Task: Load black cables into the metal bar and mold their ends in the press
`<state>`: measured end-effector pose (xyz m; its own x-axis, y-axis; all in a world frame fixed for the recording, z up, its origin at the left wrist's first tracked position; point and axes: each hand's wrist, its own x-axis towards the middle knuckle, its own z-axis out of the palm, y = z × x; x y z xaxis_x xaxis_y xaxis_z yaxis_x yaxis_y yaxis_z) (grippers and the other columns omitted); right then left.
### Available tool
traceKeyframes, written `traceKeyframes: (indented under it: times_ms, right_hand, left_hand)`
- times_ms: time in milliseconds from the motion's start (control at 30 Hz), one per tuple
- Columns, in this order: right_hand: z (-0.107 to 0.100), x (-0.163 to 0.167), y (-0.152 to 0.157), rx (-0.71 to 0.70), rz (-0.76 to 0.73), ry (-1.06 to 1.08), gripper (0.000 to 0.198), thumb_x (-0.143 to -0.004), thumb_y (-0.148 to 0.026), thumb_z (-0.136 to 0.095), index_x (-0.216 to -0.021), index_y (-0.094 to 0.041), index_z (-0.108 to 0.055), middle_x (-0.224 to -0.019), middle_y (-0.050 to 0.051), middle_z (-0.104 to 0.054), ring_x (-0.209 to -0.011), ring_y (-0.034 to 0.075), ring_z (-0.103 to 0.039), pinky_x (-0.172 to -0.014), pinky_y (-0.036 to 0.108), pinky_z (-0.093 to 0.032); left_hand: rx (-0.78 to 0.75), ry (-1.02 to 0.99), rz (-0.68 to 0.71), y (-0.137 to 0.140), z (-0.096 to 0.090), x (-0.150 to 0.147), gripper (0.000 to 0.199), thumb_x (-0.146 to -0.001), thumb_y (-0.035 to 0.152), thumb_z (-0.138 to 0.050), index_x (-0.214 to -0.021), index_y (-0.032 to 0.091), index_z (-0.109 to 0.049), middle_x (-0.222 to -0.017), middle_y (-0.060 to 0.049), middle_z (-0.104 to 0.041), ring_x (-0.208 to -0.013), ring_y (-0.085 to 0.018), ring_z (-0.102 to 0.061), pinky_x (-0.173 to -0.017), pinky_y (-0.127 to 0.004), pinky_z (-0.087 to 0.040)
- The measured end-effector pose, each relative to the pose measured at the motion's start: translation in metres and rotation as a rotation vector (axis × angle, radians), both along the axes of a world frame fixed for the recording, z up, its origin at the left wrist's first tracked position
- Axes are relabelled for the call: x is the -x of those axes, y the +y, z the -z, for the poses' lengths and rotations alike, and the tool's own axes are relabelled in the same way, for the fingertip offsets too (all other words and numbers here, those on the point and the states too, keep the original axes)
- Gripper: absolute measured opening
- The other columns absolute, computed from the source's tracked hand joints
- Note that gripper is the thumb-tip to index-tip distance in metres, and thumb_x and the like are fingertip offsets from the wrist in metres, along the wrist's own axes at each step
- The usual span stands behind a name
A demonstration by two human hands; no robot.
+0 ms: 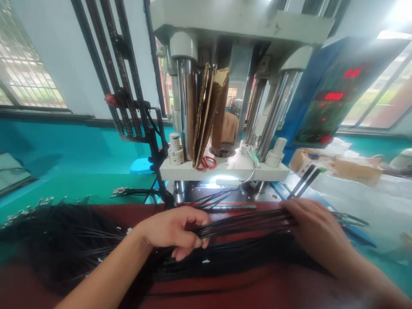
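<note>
Head view: left hand (180, 227) and right hand (313, 234) both grasp a bundle of black cables (247, 224), stretched between them over the red table (257, 285); this bunch looks gathered, while many loose cables (58, 236) apparently remain ungathered.

Daylight comes through the barred window (32, 81) at upper left and the right-hand window (363, 109), both washed out, with hard glare in the upper right corner. A gooseneck lamp (228, 182) shines white near the centre; chrome columns (278, 113) carry bright highlights. Red digits (334, 96) bloom. Black cables (61, 240) sink into darkness at lower left. The frame's edges look stretched and smeared.
</note>
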<state>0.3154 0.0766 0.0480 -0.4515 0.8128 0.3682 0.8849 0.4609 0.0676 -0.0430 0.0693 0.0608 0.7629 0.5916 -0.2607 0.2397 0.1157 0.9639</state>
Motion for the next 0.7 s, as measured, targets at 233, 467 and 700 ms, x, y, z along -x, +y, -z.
traceKeyframes:
  times_ms: [233, 467, 700]
  right_hand:
    - [-0.007, -0.021, 0.009, -0.077, 0.002, -0.101, 0.028, -0.076, -0.004, -0.045, -0.089, -0.020, -0.063, -0.086, 0.008, -0.067, -0.089, 0.028, -0.061, -0.101, 0.053, -0.033]
    - [-0.013, -0.007, -0.019, -0.174, -0.406, -0.189, 0.048, -0.086, -0.017, -0.048, -0.133, -0.019, -0.051, -0.134, 0.011, -0.058, -0.128, 0.029, -0.046, -0.116, 0.052, -0.014]
    - [-0.028, -0.007, -0.055, -0.319, -0.277, -0.074, 0.066, -0.085, -0.028, -0.057, -0.147, -0.030, -0.036, -0.154, 0.005, -0.033, -0.137, 0.039, -0.032, -0.116, 0.055, -0.018]
  left_hand:
    - [0.099, 0.145, 0.214, -0.009, 0.007, -0.008, 0.028, -0.067, 0.034, -0.077, -0.085, 0.018, -0.062, -0.058, 0.004, -0.058, -0.050, -0.013, -0.058, -0.046, -0.022, -0.050]
    - [0.201, -0.164, -0.059, -0.058, 0.019, -0.119, 0.039, -0.073, 0.048, -0.070, -0.096, 0.017, -0.068, -0.076, -0.002, -0.062, -0.062, -0.012, -0.053, -0.060, -0.024, -0.046]
    - [0.217, -0.425, -0.524, -0.082, 0.058, -0.177, 0.039, -0.073, 0.044, -0.072, -0.099, 0.015, -0.069, -0.070, -0.001, -0.060, -0.059, -0.011, -0.052, -0.058, -0.022, -0.042]
